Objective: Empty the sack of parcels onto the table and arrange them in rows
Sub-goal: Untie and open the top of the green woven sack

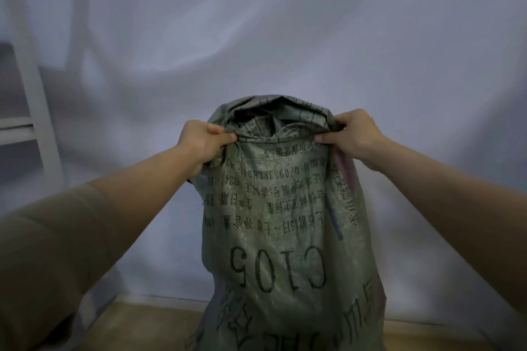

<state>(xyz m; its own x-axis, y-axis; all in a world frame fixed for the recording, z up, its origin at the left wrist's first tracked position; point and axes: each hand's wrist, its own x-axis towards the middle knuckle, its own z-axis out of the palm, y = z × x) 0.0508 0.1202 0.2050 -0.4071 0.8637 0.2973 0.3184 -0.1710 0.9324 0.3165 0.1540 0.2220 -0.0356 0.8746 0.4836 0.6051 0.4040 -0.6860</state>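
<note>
A grey-green woven sack printed with black characters and "C105" upside down stands upright in front of me, reaching from the lower edge of the view up to the middle. Its mouth is open at the top, dark inside, and no parcels show. My left hand grips the left side of the sack's rim. My right hand grips the right side of the rim. Both arms are stretched forward.
A white cloth with soft folds fills the view behind the sack. A white frame with bars stands at the left edge. A strip of tan floor shows at the bottom, under the cloth's lower edge.
</note>
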